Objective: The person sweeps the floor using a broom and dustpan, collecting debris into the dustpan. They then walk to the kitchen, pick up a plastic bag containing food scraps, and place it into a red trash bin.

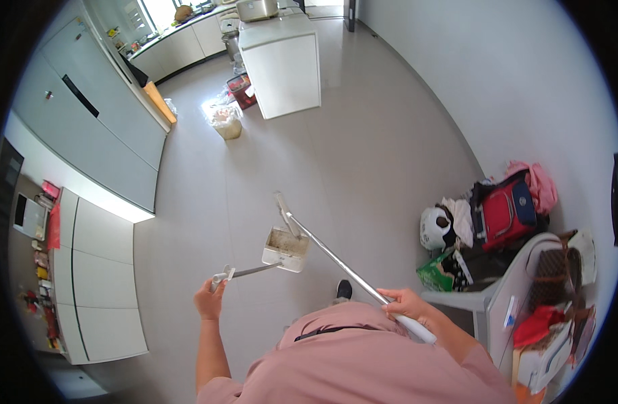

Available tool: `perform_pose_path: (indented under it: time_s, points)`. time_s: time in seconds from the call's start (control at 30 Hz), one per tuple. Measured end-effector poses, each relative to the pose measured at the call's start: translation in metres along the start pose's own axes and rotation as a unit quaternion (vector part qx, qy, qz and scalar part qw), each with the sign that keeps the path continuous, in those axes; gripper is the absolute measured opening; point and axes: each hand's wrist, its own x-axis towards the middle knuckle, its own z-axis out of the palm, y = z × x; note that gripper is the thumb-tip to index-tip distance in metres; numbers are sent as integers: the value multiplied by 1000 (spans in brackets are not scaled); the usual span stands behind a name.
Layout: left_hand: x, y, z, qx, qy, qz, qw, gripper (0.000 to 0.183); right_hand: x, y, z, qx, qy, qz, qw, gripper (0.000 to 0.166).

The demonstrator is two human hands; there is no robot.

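Note:
My left hand point(209, 299) grips the top of the handle of a white long-handled dustpan point(291, 262). Its pan hangs or rests low over the grey floor, with dark dirt and a row of comb teeth inside. In my right hand point(407, 305) is the white grip end of a broom point(347, 270) with a metal pole. The pole slants away to the left, down to a pale broom head point(282, 203) just beyond the pan's open side. The lower part of the head overlaps the pan's edge; whether they touch I cannot tell.
A lined waste bin point(228, 126) and a red bin point(243, 93) stand by a white kitchen island point(284, 76). On the left are a refrigerator point(97, 101) and white cabinets point(104, 283). Bags and a red backpack point(501, 214) sit along the right wall near a cluttered white table point(501, 313).

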Motion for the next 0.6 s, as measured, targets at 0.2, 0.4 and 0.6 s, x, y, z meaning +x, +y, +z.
perform_pose_path:
  time_s: [0.2,0.4,0.6]
  points:
    - [88,36,0,15,44,-13,999,26,72,-109,-36,-16,4,-17,1000,60]
    - [194,46,28,-22,77,-34,996,26,167,-204,-50,-24,33,-27,999,60]
    - [329,45,83,10,86,32,996,31,254,-290,-60,1,48,-35,998,50]
